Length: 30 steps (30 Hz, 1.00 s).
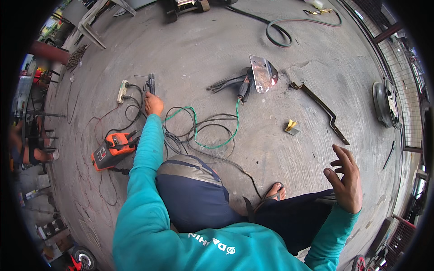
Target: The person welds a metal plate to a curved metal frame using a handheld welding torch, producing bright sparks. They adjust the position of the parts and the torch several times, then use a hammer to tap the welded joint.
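Note:
My left hand [154, 105], arm stretched forward, is closed round a black welding electrode holder [151, 84]. A thin rod sticks out sideways near its tip. My right hand [347, 181] is raised over my right knee with fingers apart and nothing in them. Closest to it lies a bent dark metal bar [323, 109] on the floor. Ahead, a scuffed metal plate [262, 76] stands tilted against dark pieces. Beside its left edge is a black clamp-like piece [244, 89] with a green cable [235, 128].
Left of me sit an orange and black welding machine [113, 151] and a power strip [122, 91]. Looped cables [199, 124] cross the floor. A small grey block with yellow [292, 127] lies ahead, a wheel rim [382, 105] far right, a hose [271, 27] at the top.

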{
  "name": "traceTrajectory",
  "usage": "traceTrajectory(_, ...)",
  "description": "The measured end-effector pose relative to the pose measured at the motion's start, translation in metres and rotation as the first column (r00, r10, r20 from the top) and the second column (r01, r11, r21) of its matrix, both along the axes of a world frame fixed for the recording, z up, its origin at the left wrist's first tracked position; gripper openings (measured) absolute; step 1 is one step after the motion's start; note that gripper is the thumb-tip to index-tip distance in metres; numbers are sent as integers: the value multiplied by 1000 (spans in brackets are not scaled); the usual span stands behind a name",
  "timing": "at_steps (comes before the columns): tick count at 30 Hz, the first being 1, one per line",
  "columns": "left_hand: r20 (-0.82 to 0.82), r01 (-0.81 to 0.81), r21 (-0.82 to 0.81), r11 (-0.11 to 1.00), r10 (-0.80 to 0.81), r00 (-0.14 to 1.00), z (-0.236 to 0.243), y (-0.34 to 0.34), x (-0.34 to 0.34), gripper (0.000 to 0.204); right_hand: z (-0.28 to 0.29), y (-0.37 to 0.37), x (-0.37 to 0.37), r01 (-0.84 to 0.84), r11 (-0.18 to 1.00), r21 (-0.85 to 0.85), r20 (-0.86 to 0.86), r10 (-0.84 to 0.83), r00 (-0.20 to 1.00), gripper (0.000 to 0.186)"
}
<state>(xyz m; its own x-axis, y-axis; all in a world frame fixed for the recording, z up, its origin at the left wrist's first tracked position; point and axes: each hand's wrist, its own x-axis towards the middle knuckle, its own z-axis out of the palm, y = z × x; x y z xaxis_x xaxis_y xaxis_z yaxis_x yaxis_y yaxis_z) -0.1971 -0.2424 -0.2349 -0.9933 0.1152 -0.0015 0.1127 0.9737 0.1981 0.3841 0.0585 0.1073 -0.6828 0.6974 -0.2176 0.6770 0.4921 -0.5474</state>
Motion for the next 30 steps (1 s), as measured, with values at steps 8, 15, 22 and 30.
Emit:
traceTrajectory(8,224,152,-366,918,-71,972,-11,31,-2,68,8,-13,45,167,986,7,124,-166,978,71)
traceTrajectory(15,159,344,-155,926,-321,934,41,68,25,39,12,-9,44,72,995,-65,197,-58,979,69)
traceTrajectory(22,674,-14,698,715,-651,349,15,208,149,55,8,0,40,10,997,-76,173,3,985,69)
traceTrajectory(30,705,-488,634,600,-708,44,-36,236,154,46,12,-8,74,132,990,-49,221,-118,968,70)
